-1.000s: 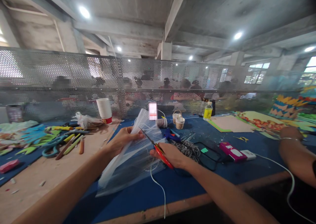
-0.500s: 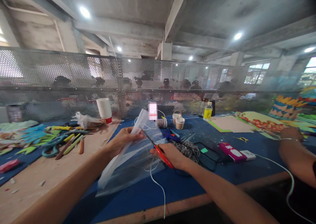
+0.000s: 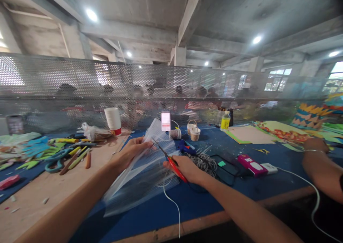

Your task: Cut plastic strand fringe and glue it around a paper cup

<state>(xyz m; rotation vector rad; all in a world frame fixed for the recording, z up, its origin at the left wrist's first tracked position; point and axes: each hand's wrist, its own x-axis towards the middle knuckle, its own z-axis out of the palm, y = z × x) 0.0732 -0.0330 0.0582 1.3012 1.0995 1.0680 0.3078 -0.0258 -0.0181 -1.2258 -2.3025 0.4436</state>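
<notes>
Sheer whitish sheet material (image 3: 134, 184) hangs from my left hand (image 3: 135, 150), whose fingers pinch its upper part left of centre. My right hand (image 3: 184, 168) is closed around the red handles of a pair of scissors (image 3: 175, 168). The scissor blades point up and left, close to the sheet and to the left fingertips; whether they touch the sheet I cannot tell. A white cord (image 3: 173, 199) runs down from below the right hand towards the table's front edge. Behind that hand lies a tangle of grey cord (image 3: 205, 164).
Left on the blue table (image 3: 199, 202) are blue-handled scissors (image 3: 57, 160), tools and stacked paper cups (image 3: 113, 120). Beyond the right hand stand two small buckets (image 3: 195, 133), a yellow bottle (image 3: 225, 121) and a magenta box (image 3: 252, 164). Another person's arm (image 3: 318, 164) reaches in at the right.
The sheet has shifted slightly and spread a little lower and to the left. My left hand has moved slightly with it. The right hand and scissors are nearly unchanged.
</notes>
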